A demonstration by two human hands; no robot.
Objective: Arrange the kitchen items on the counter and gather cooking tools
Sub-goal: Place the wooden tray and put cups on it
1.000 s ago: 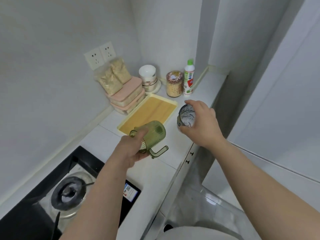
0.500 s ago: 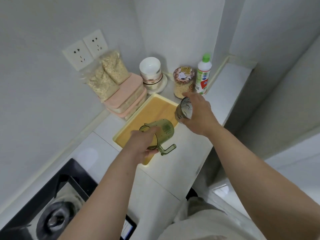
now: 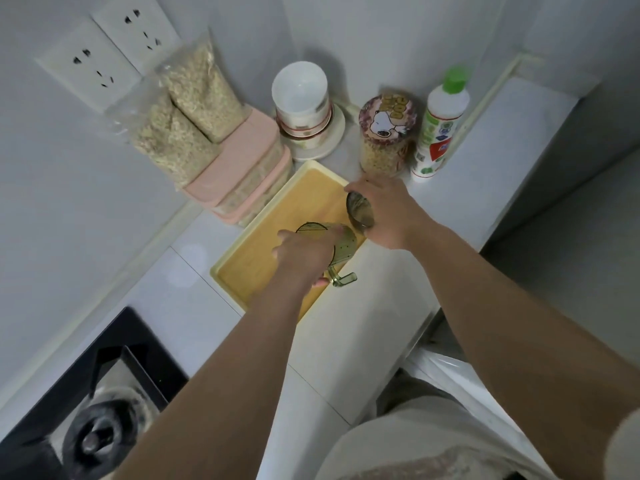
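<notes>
Gripped green cup [image 3: 347, 243] and glass [image 3: 360, 211] now over tray [image 3: 254, 266].

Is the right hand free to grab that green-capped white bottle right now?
Probably not yet: the right hand is near the bottle with nothing between them, but it grips a clear glass, which it would have to set down first.

Left arm: bare, reaching from near left toward far centre. Left hand [image 3: 304, 256]: back up, fingers curled round a green cup [image 3: 347, 242]. Right arm: bare, reaching from near right, angled left. Right hand [image 3: 389, 211]: just right of and beyond the left, fingers wrapped round a small glass [image 3: 360, 211].
</notes>
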